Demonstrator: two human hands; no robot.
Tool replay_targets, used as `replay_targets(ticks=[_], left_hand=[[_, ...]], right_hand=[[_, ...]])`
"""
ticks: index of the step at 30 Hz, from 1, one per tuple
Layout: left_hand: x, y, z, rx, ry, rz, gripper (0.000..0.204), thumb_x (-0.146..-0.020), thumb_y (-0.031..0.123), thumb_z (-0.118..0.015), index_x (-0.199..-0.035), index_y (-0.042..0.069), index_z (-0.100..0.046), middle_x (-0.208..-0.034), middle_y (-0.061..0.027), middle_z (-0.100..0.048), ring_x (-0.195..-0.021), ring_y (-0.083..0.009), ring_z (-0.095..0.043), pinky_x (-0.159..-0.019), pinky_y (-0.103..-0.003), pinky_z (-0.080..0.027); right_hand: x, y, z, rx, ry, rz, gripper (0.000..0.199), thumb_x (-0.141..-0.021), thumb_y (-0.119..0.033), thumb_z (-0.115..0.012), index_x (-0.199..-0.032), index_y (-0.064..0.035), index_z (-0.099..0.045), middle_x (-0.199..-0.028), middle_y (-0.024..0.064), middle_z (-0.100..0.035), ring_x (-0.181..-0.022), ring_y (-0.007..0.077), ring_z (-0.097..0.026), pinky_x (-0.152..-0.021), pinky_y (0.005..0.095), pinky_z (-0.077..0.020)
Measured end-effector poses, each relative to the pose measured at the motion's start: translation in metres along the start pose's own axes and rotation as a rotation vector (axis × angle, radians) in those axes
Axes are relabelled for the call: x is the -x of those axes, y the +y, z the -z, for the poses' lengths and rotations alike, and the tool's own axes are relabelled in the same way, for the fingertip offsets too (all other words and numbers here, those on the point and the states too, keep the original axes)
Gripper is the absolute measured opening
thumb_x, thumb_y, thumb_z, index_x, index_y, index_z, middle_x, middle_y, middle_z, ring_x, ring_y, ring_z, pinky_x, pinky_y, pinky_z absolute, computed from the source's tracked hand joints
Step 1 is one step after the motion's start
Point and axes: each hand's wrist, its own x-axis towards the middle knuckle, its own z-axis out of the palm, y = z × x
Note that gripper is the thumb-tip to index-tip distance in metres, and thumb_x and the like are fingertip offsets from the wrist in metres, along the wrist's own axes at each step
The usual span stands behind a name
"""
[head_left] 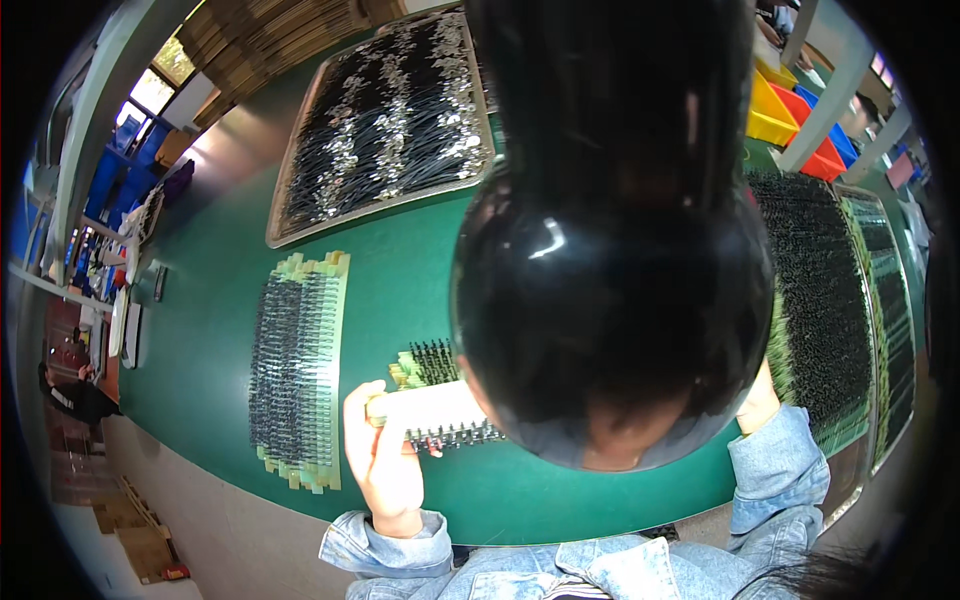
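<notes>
My left hand (pixel 388 470) is closed round the left end of a pale strip (pixel 430 404), with thumb and fingers pressed on it. Along the strip's lower side runs a row of small black parts (pixel 455 436). Just beyond it, a short stack of yellow-green strips with black pins (pixel 432 362) lies on the table. Only a bit of my right hand (pixel 760 402) shows above its denim cuff; its fingers are hidden behind a large glossy black dome on a thick tube (pixel 612 300). That dome also covers the strip's right end.
On the green table (pixel 205 330) lies a block of yellow-green strips with dark pins (pixel 295 370) at left. A tray (pixel 290 215) of black leads with silvery ends stands behind. Dense pinned strips (pixel 815 310) fill the right side, near coloured bins (pixel 770 110). Another person (pixel 80 395) is far left.
</notes>
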Motion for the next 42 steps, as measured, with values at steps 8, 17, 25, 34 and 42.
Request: replay_targets(ticks=[8, 17, 25, 34, 42], left_hand=[[0.000, 0.000, 0.006, -0.139, 0.123, -0.030, 0.031, -0.077, -0.002, -0.045, -0.108, -0.003, -0.039, -0.081, -0.0052, -0.046, -0.076, -0.0119, -0.047, -0.071, -0.023, -0.039], [0.000, 0.000, 0.004, -0.308, 0.164, -0.038, 0.029, -0.080, 0.001, -0.041, -0.109, -0.001, -0.038, -0.076, -0.0029, -0.042, -0.064, -0.0085, -0.041, -0.055, -0.019, -0.037], [-0.002, -0.004, 0.023, -0.521, 0.167, -0.148, 0.031, -0.077, 0.001, -0.042, -0.108, -0.001, -0.040, -0.082, -0.0032, -0.044, -0.069, -0.0092, -0.042, -0.063, -0.019, -0.036], [0.001, -0.001, 0.028, 0.209, 0.018, 0.244, 0.050, -0.074, 0.027, -0.053, -0.111, -0.002, -0.037, -0.100, -0.0163, -0.049, -0.076, -0.0237, -0.052, -0.053, -0.036, -0.048], [0.000, -0.011, 0.042, -0.193, -0.022, 0.050, 0.034, -0.083, 0.016, -0.044, -0.110, -0.003, -0.037, -0.074, -0.0102, -0.050, -0.052, -0.0151, -0.047, -0.040, -0.029, -0.046]], right_hand=[[0.000, -0.001, 0.002, -0.030, 0.000, -0.058, 0.029, -0.079, -0.011, -0.049, -0.106, -0.0027, -0.041, -0.105, 0.0164, -0.050, -0.091, 0.0194, -0.053, -0.076, 0.0281, -0.0430], [0.002, -0.002, 0.004, -0.054, -0.155, -0.061, 0.032, -0.081, -0.013, -0.048, -0.110, -0.0025, -0.040, -0.110, 0.0191, -0.047, -0.098, 0.0233, -0.051, -0.082, 0.0340, -0.0423], [0.004, -0.004, -0.008, -0.078, -0.055, -0.086, 0.027, -0.081, -0.012, -0.050, -0.105, -0.0026, -0.043, -0.075, 0.0013, -0.048, -0.067, 0.0109, -0.048, -0.066, 0.0255, -0.0423], [0.002, 0.000, 0.000, -0.142, 0.069, 0.017, 0.023, -0.086, -0.022, -0.043, -0.095, -0.0011, -0.047, -0.084, 0.0097, -0.057, -0.073, 0.0152, -0.057, -0.062, 0.0246, -0.0488], [0.007, 0.000, -0.005, 0.104, 0.057, -0.023, 0.025, -0.087, -0.022, -0.038, -0.090, 0.0011, -0.046, -0.079, 0.0150, -0.057, -0.062, 0.0181, -0.058, -0.057, 0.0276, -0.0496]])
